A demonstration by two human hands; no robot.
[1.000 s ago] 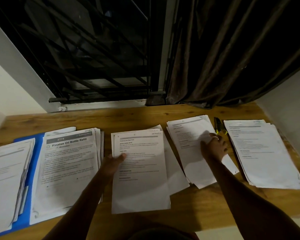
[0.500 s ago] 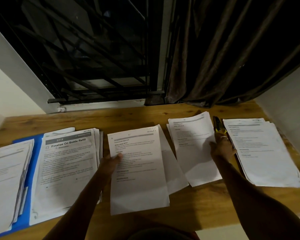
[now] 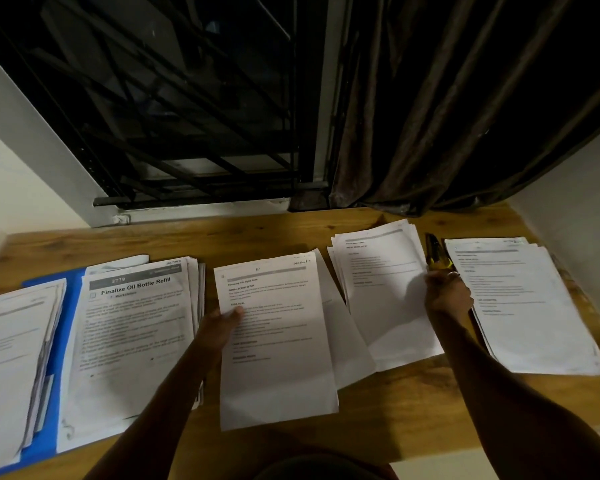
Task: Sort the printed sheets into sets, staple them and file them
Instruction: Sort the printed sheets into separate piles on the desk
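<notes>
Printed sheet [image 3: 274,341]: 6 o'clock, pinched by left hand [image 3: 219,327], thumb atop.
Right hand [image 3: 447,294]: 4 o'clock, fingers curled; hold unclear.

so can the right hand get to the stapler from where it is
Probably yes. The right hand is at the near end of the stapler, which lies uncovered between the paper stack left of it and the paper stack right of it. I cannot tell whether hand and stapler touch.

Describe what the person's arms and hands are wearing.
Both forearms are bare: no sleeves, gloves or watch show. The left hand wears nothing; the right hand seems to have a thin ring on one finger, small and dim.
</notes>
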